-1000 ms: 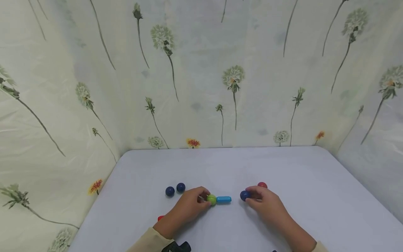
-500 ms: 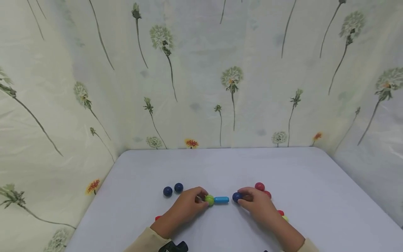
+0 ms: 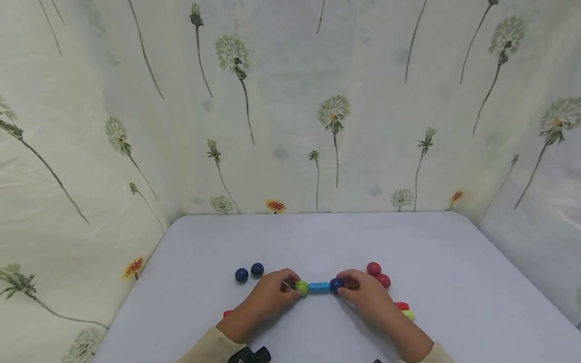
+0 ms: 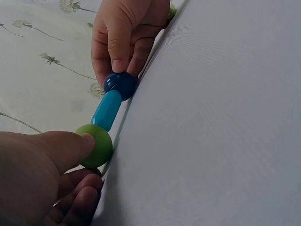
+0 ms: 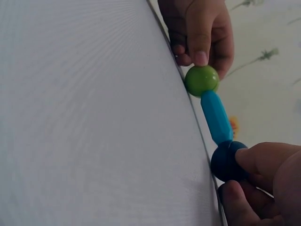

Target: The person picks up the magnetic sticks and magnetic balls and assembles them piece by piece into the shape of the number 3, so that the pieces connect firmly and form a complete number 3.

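Observation:
My left hand (image 3: 274, 295) pinches a green ball (image 4: 95, 147) between thumb and fingers. A light blue rod (image 3: 319, 288) joins that ball on its right side. At the rod's other end sits a dark blue ball (image 5: 229, 161), pinched by my right hand (image 3: 366, 297). Ball, rod and ball form one straight line, and in both wrist views the rod's ends touch the balls. The outer sides of both balls are partly covered by fingers.
Two dark blue balls (image 3: 249, 272) lie left of my left hand. Two red balls (image 3: 379, 275) rest beyond my right hand. Red and yellow-green rods (image 3: 404, 311) are partly hidden by the right forearm, a red piece (image 3: 227, 313) by the left. A floral curtain (image 3: 290, 111) backs the white table.
My right hand has moved left with the dark blue ball until it met the rod's free end. The left hand has kept its grip on the green ball, and the view has shifted slightly.

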`<state>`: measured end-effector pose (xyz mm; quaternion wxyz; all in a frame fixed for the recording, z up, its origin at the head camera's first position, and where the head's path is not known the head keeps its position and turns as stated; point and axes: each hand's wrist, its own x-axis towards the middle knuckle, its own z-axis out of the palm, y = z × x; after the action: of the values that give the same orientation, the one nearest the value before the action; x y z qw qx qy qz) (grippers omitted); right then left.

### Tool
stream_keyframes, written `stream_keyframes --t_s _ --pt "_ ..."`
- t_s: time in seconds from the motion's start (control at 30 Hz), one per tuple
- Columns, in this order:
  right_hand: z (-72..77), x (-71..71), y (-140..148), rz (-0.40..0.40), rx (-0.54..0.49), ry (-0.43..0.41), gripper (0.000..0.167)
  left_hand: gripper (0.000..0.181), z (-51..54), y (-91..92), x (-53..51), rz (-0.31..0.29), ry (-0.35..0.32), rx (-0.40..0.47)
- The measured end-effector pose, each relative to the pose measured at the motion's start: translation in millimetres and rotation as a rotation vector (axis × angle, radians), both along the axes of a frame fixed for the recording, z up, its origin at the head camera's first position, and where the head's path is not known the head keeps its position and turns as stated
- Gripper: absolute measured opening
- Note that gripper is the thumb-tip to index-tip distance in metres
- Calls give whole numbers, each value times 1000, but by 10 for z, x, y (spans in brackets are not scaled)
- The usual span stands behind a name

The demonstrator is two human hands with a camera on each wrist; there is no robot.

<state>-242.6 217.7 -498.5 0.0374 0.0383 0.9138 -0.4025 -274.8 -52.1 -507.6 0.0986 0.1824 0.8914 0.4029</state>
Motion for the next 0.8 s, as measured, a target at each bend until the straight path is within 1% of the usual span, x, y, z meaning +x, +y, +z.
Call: stream_keyframes --t_s 0.13,0.33,0.43,0.6,0.8 --pt "6 2 4 5 -2 10 32 24 14 1 -2 4 7 -3" --pt "8 38 22 22 -7 45 32 24 -23 -18 3 -3 19 22" --pt "21 63 38 12 -9 57 31 24 -45 -18 2 -8 20 28" --pt "77 116 64 11 4 70 30 23 -62 -14 -12 -14 31 31" --pt "174 180 119 49 32 134 29 23 -55 -18 -28 -21 25 27"
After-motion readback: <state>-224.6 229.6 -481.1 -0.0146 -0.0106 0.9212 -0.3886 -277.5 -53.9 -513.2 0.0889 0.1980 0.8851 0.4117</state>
